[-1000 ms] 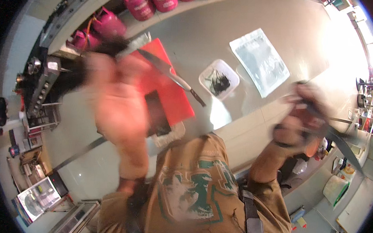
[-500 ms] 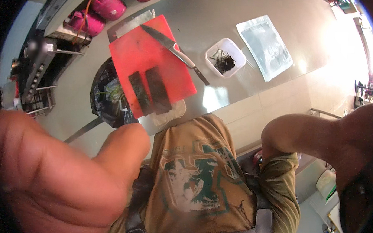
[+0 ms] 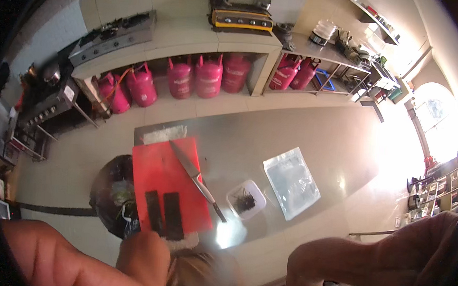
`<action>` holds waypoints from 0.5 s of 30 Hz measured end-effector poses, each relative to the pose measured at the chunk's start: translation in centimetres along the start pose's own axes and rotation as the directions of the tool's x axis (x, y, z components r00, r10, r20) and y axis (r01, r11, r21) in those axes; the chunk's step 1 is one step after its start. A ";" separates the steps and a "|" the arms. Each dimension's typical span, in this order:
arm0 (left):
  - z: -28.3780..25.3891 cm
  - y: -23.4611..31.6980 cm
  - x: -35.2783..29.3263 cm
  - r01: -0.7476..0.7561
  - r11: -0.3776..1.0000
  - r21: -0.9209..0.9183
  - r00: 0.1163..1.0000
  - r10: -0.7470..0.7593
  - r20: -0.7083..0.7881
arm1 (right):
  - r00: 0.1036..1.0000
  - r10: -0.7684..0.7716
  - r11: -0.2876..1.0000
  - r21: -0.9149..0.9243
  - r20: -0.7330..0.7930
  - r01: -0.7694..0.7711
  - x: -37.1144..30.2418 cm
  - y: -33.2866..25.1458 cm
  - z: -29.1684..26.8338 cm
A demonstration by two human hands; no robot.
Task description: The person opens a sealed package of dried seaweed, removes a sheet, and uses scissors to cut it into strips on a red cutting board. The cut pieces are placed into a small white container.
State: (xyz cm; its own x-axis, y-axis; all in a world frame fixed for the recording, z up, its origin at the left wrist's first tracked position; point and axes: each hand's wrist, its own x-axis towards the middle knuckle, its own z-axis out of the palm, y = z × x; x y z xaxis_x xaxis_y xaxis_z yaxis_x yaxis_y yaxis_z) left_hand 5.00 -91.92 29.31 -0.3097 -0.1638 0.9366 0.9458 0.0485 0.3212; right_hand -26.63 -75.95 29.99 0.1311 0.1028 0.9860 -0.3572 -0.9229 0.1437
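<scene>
Kitchen, seen from above my head: a steel tabletop [image 3: 323, 143] runs across the middle of the room, with pink gas cylinders [image 3: 206, 78] lined up under the far counter and a stove [image 3: 112, 33] on top of it. On the tabletop lies a red board [image 3: 167, 173], two dark strips [image 3: 164, 215] side by side at its near edge, their long axes pointing away from me. A knife [image 3: 198, 179] lies slantwise over the board's right side, blade toward the far left, handle toward the near right and jutting past the board's edge. Right of it sit a small white tub [image 3: 245, 199] of dark pieces and a clear bag [image 3: 291, 182], flat. A black bin bag [image 3: 111, 196] stands on the floor to the board's left.

My left hand [image 3: 140, 261] is raised close to the lens, just below the strips in the picture; I cannot tell whether its fingers are curled or spread, and it carries nothing I can see. My right hand [image 3: 305, 276] hangs low at the near edge, mostly cut off, its grip unreadable. Of the two, the left is nearer the strips and board; the knife handle points toward the right one
</scene>
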 end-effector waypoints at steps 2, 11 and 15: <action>-0.1 -0.1 1.5 0.003 1.000 0.003 0.999 -0.003 -0.040 | 1.000 0.018 1.000 -0.008 0.002 -0.018 1.9 0.7 -0.4; 0.5 -0.1 4.3 -0.032 0.999 -0.033 0.993 0.028 -0.118 | 0.999 0.010 0.999 -0.041 0.043 -0.008 5.4 -0.2 -0.5; 0.7 -0.1 3.4 0.046 0.999 0.012 0.993 -0.044 -0.105 | 1.000 -0.018 0.999 -0.040 0.005 0.018 4.0 -0.2 -0.6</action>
State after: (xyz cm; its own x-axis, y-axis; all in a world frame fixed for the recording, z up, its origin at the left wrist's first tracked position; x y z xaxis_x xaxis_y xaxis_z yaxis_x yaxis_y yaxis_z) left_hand 3.77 -91.83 32.58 -0.3395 -0.2682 0.9016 0.9293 0.0526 0.3655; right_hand -26.59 -75.17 34.00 0.1423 0.1175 0.9828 -0.3913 -0.9054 0.1650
